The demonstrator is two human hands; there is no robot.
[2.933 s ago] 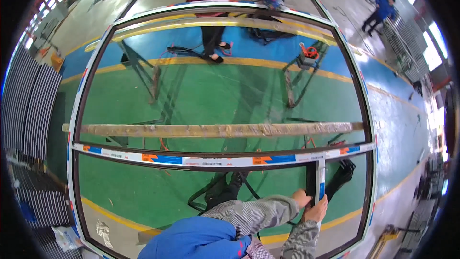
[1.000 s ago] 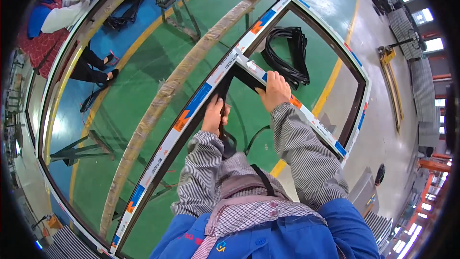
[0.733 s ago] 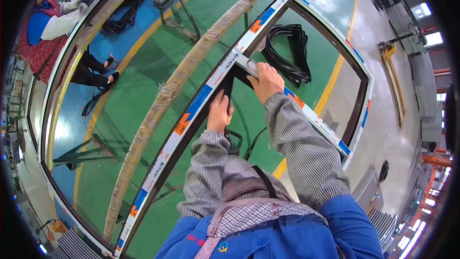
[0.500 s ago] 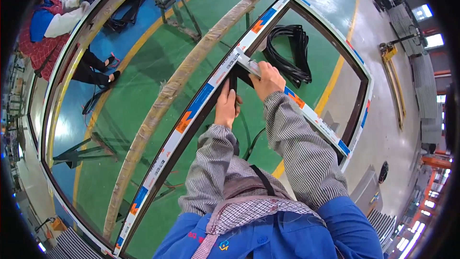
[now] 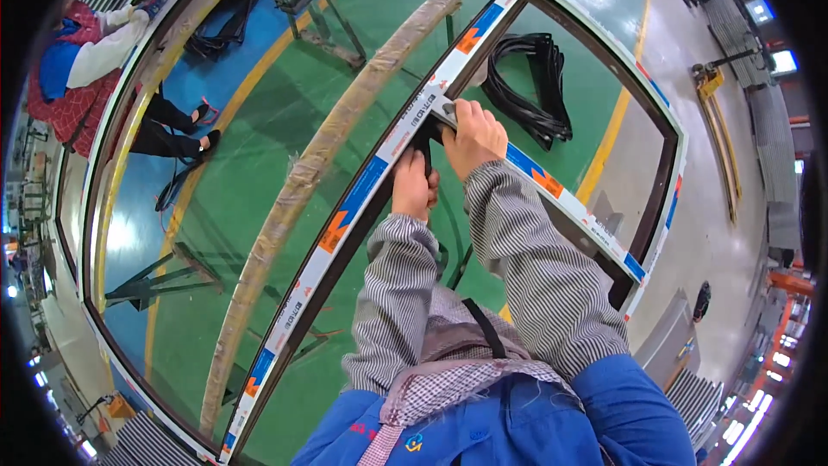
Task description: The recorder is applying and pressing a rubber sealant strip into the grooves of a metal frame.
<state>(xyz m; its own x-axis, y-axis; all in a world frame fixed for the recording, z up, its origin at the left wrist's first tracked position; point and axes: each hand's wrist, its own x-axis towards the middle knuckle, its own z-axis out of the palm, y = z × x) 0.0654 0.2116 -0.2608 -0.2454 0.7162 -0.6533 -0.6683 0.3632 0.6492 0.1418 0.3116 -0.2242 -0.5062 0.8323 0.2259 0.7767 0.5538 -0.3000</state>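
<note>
A large window frame with a long bar (image 5: 373, 174) covered in white, blue and orange film lies before me. A shorter crossbar (image 5: 569, 200) meets that bar from the right. Just under the joint, my left hand (image 5: 416, 185) is closed around a black rubber strip (image 5: 423, 143), whose lower part my fingers hide. My right hand (image 5: 476, 136) is closed over the end of the crossbar at the joint, its thumb towards the strip. Whatever lies under its fingers is too covered to name.
A coil of black rubber strip (image 5: 554, 103) lies on the green floor beyond the crossbar. A long wrapped curved piece (image 5: 297, 174) runs behind the long bar. At the far left, a co-worker (image 5: 78, 91) stands by the frame. A yellow pallet truck (image 5: 718, 121) stands right.
My right hand has shifted a little left, closer to the joint, and its fingers now curl more over the bar. The left hand still grips the strip below the joint.
</note>
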